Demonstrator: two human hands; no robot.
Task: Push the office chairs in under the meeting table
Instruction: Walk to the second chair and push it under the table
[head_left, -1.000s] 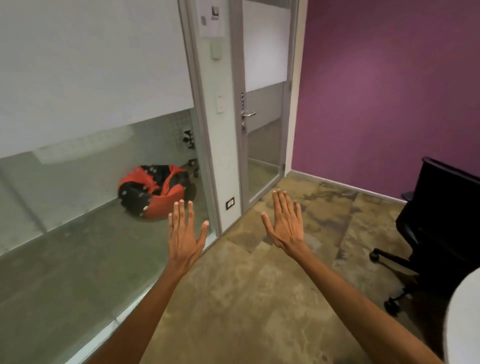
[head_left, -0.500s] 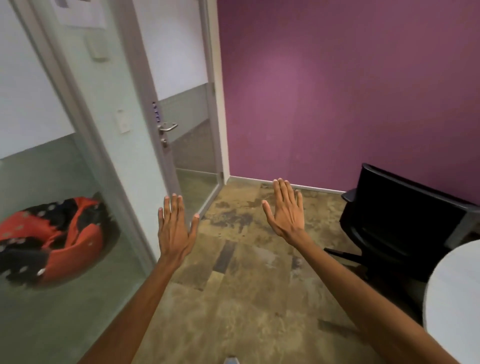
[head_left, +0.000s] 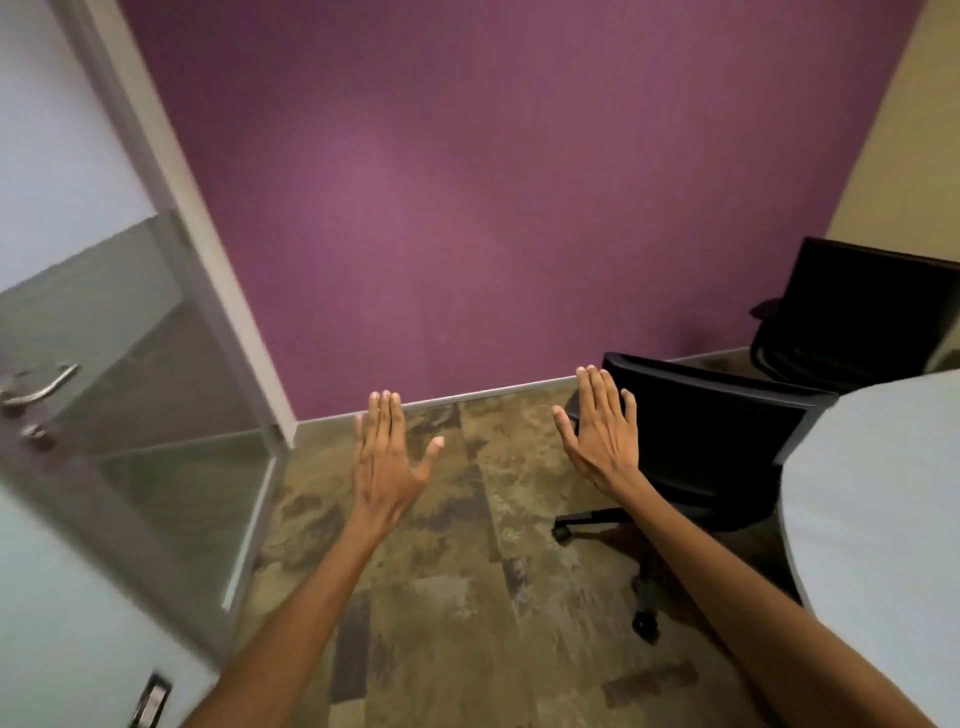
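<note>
A black office chair stands on castors at the right, its back toward me, close against the white meeting table whose rounded edge fills the right side. A second black chair stands farther back by the corner. My left hand is held out flat, fingers together, thumb apart, over the floor, holding nothing. My right hand is also flat and empty, its fingers overlapping the left edge of the near chair's back in the view; whether it touches I cannot tell.
A purple wall runs across the back. A glass door with a metal handle and a glass partition stand at the left. Patterned brown carpet lies between door and chair.
The view has swung right: the beanbag behind the glass has left the frame, the second chair and more of the table have come in. Both hands stay flat and now sit nearer the chair.
</note>
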